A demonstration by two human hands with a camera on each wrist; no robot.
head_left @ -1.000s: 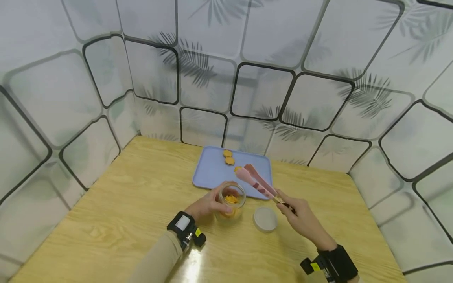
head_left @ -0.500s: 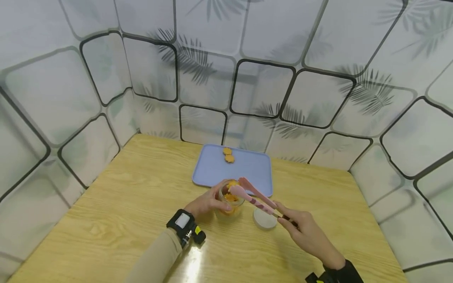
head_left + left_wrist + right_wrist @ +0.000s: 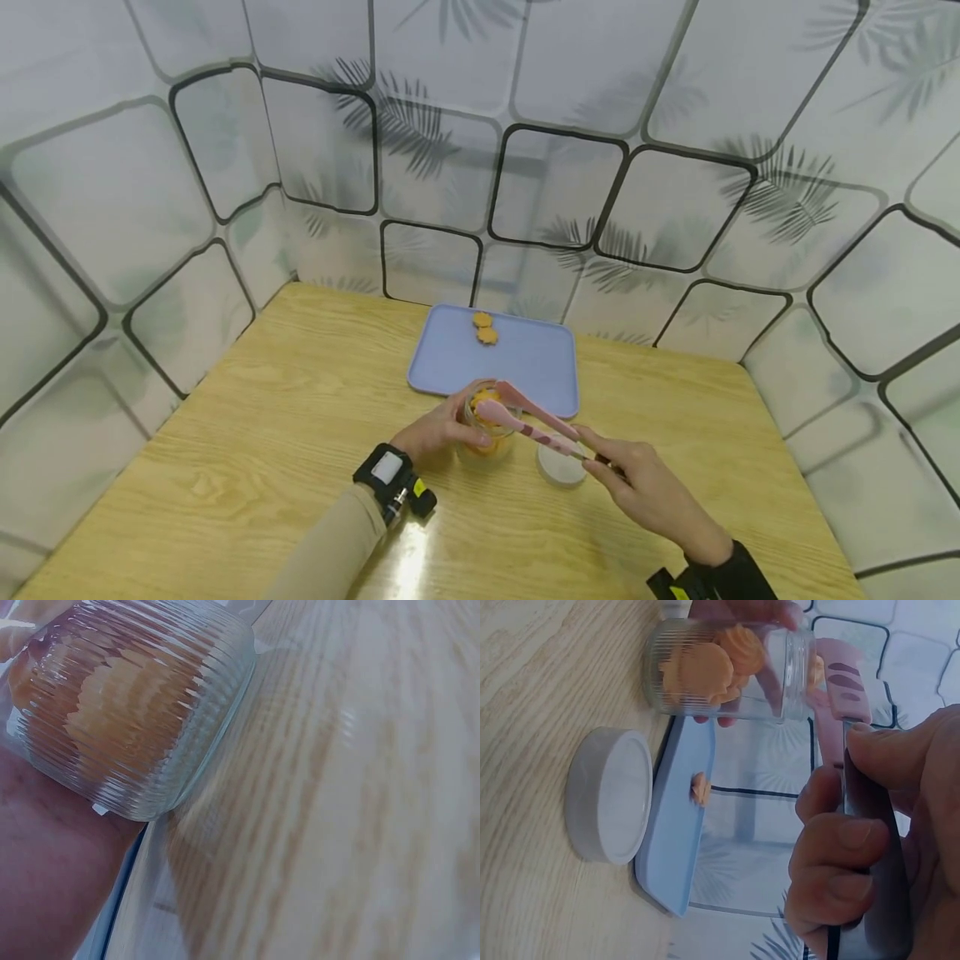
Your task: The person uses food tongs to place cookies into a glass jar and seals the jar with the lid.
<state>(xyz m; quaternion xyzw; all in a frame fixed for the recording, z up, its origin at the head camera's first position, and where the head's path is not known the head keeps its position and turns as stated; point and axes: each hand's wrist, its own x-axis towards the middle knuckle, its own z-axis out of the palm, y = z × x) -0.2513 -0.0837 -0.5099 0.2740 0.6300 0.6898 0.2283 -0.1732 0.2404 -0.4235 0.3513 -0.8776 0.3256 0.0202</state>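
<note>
My left hand [image 3: 435,432] is wrapped round a ribbed glass jar [image 3: 776,697] with its mouth uncovered. Through the glass show several orange, scalloped cookies [image 3: 705,669]. My right hand [image 3: 648,492] grips pink tongs [image 3: 536,433] with dark paw spots by their dark handle. The tong tips lie over the jar's mouth, and one orange cookie [image 3: 818,670] shows between them there. In the left wrist view the jar stands close over the wood, its lower part filling the upper left.
A blue tray [image 3: 532,358] sits behind the jar, with two cookies [image 3: 487,336] at its far side. Right of the jar a round whitish lid [image 3: 561,468] lies on the wooden table [image 3: 285,417]. Patterned curtain walls [image 3: 442,192] enclose the table's back and sides.
The tongs have come from the tray, toward me and left, bringing a cookie to the jar's mouth. My left hand and the jar have stayed in place.
</note>
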